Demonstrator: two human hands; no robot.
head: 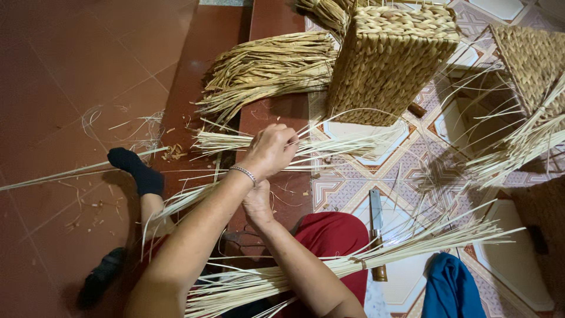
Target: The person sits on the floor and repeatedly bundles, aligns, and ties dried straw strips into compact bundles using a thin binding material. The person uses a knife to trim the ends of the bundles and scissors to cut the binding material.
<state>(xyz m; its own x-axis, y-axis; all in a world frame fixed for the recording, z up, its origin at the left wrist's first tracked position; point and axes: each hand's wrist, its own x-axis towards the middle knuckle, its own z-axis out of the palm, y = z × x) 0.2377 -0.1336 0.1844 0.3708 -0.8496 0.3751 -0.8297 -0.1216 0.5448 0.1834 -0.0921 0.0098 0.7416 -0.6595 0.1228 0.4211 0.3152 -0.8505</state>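
Pinching a thin sheaf of pale strands [347,143] at centre frame, the left hand [271,150], a metal bracelet [244,173] on its wrist, is closed round their near ends. The strands fan out to the right, low over the floor. The right hand [258,203] sits just below, half hidden under the left wrist; whether it grips anything I cannot tell.

Judgement: strands are being picked out and evened up into a small bunch. Any further handling calls for keeping the ends level and the fan from tangling.

Outward:
- A tied bundle of the same pale strands [412,242] lies across the lap, lower centre to right.
- A knife with a wooden handle [375,219] lies on the patterned tiles [353,182], just beside the red garment [329,235].
- A tall woven basket [388,59] stands at upper centre, with a heap of darker rush [265,70] to its left.
- A second woven piece [529,59] is at upper right.
- A black-socked foot [138,171] rests on red-brown tiles [59,76] at left.
- A blue cloth [450,288] lies at the bottom right.
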